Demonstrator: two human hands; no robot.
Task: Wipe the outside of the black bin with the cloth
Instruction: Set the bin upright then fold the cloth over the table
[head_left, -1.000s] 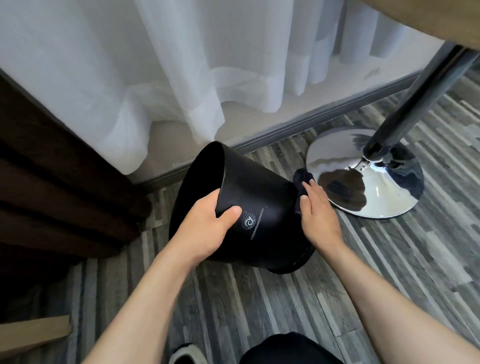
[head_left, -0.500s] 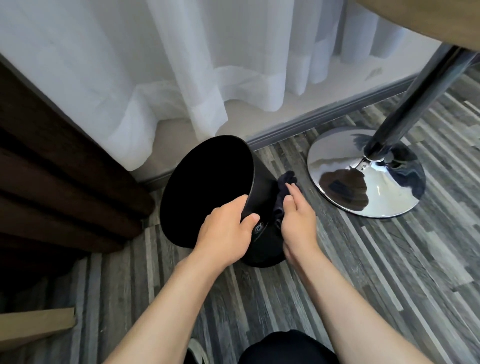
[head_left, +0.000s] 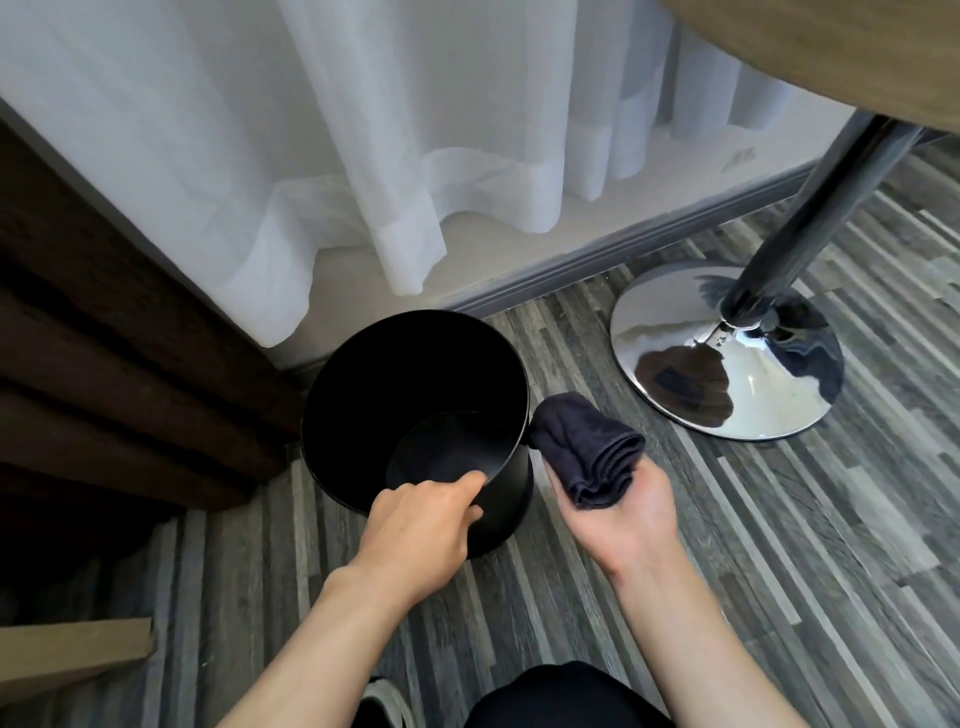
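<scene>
The left hand grips the near rim of the black bin, thumb outside and fingers over the edge. The right hand, palm up, holds the folded dark cloth, whose far end lies against the bin's right outer wall. The bin stands upright on the striped floor, with the chrome table base to its right and the white curtain behind

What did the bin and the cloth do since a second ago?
The bin swung up from lying tipped to standing upright. The left hand slid from its side to pinch the rim. The right hand lifted the cloth off the bin and holds it alongside. The table base and curtain stayed put.
</scene>
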